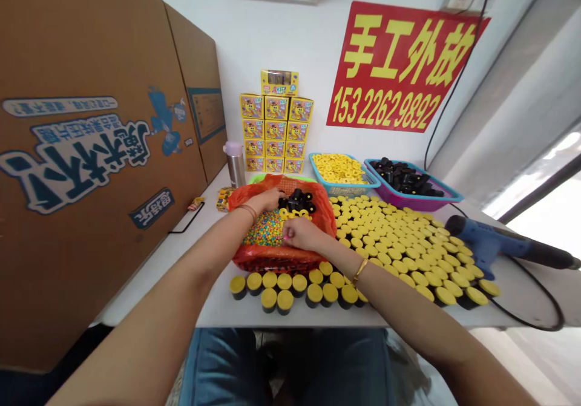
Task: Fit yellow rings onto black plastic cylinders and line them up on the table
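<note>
A basket lined with a red plastic bag (327, 215) stands in front of me, holding small multicoloured beads or candies (267, 229), black plastic pieces (297, 200) and yellow rings (294, 213). My left hand (269, 199) reaches over its left side. Its fingers stretch to the edge of the black pieces, and no held thing shows. Over the beads, just below the yellow rings, is my right hand (301, 234) with its fingers closed together. A small pink spot shows at these fingertips; what they hold, if anything, is too small to name.
Many black cups with yellow lids (403, 242) cover the table's right side and front edge. Behind stand a blue basket of yellow rings (340, 169), a purple basket of black pieces (399, 197), stacked yellow boxes (276, 130) and a flask (235, 165). A large carton (91, 224) and blue power tool (494, 242) flank them.
</note>
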`<state>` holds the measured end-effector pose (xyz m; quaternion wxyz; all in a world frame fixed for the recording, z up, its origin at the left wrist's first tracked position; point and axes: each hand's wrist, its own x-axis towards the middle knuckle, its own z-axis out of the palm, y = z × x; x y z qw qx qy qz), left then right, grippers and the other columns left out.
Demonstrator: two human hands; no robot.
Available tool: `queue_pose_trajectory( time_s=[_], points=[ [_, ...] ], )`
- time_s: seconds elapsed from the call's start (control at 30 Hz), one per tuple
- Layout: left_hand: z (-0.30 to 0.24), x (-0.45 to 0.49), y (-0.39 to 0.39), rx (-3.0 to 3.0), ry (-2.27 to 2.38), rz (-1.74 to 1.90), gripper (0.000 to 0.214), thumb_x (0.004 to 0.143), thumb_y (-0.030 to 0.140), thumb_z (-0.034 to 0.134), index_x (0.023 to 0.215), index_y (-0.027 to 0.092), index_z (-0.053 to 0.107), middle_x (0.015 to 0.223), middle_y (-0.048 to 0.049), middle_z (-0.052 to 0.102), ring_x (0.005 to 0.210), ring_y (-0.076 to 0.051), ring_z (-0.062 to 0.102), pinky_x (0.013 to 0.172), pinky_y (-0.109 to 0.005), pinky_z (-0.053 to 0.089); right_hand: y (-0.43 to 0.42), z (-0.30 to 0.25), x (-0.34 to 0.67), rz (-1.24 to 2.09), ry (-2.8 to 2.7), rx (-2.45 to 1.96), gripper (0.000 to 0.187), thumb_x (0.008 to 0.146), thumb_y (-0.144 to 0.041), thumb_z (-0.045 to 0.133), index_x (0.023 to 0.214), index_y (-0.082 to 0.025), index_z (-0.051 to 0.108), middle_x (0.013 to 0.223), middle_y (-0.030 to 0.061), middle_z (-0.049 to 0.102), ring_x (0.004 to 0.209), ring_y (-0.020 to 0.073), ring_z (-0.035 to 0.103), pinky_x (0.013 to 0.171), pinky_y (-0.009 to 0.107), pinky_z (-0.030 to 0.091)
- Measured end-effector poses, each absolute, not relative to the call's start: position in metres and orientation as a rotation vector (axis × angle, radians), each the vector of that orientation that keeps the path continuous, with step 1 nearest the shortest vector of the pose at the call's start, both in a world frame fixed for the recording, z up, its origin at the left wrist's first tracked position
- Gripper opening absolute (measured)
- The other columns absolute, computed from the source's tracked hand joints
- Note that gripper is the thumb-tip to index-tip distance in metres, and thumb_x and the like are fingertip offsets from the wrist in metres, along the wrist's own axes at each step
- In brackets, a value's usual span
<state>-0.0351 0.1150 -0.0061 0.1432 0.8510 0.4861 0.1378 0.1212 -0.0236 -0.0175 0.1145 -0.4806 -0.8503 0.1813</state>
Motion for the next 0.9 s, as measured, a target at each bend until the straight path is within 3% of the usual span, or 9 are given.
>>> queue_pose_trajectory(
  time_s=[0.17, 0.27, 0.43, 0.6, 0.77, 0.9],
  points=[
    [-0.013, -0.023, 0.112, 2.547, 1.460, 0.392, 0.038, 0.055, 0.005, 0.068, 0.091, 0.016, 0.069, 0.098, -0.0120, 0.070, 0.088, -0.023, 0.064, 0.077, -0.027, 0.047, -0.027, -0.009, 0.121, 0.421, -2.644, -1.567, 0.018, 0.079, -0.022, 0.068, 0.094, -0.024, 0.077, 0.095, 0.0025, 0.075, 0.088, 0.0179, 0.066, 0.062, 0.022, 0.040],
    [-0.004, -0.032, 0.108, 2.573, 1.514, 0.430, 0.033, 0.054, 0.007, 0.071, 0.085, 0.016, 0.066, 0.101, -0.0129, 0.067, 0.091, -0.026, 0.063, 0.076, -0.030, 0.047, -0.027, -0.009, 0.122, 0.353, -2.676, -1.591, 0.017, 0.078, -0.021, 0.067, 0.092, -0.023, 0.077, 0.097, 0.0039, 0.075, 0.090, 0.0191, 0.066, 0.062, 0.023, 0.039],
    [0.011, -0.052, 0.087, 2.368, 1.551, 0.829, 0.032, 0.058, 0.012, 0.071, 0.088, 0.016, 0.060, 0.079, -0.0030, 0.063, 0.075, -0.019, 0.059, 0.066, -0.027, 0.046, -0.024, -0.003, 0.128, 0.442, -2.809, -1.354, 0.027, 0.075, -0.003, 0.060, 0.090, -0.019, 0.076, 0.086, 0.0027, 0.074, 0.079, 0.0159, 0.066, 0.065, 0.021, 0.042],
    [0.006, -0.064, 0.049, 2.275, 1.299, 0.938, 0.031, 0.059, 0.010, 0.074, 0.086, 0.019, 0.063, 0.085, 0.0000, 0.068, 0.081, -0.016, 0.061, 0.077, -0.028, 0.048, -0.024, 0.009, 0.120, 0.148, -2.932, -1.556, 0.022, 0.070, 0.001, 0.060, 0.079, -0.012, 0.074, 0.088, 0.0155, 0.073, 0.081, 0.0233, 0.067, 0.065, 0.027, 0.045],
    [-0.007, -0.061, 0.017, 1.814, 1.253, 1.194, 0.037, 0.063, 0.018, 0.077, 0.098, 0.016, 0.067, 0.091, -0.0039, 0.071, 0.083, -0.017, 0.064, 0.082, -0.032, 0.050, -0.016, -0.007, 0.102, 0.558, -2.882, -1.245, 0.019, 0.070, 0.004, 0.057, 0.069, -0.013, 0.065, 0.068, 0.0024, 0.065, 0.067, 0.0137, 0.057, 0.063, 0.023, 0.042],
    [-0.016, -0.063, 0.006, 1.603, 1.206, 1.304, 0.039, 0.061, 0.025, 0.079, 0.096, 0.016, 0.066, 0.089, -0.0031, 0.070, 0.081, -0.016, 0.063, 0.077, -0.030, 0.051, -0.009, -0.020, 0.105, 1.085, -2.304, -1.220, 0.015, 0.070, -0.006, 0.068, 0.081, -0.014, 0.062, 0.070, -0.0027, 0.062, 0.066, 0.0111, 0.056, 0.065, 0.023, 0.046]
  ],
)
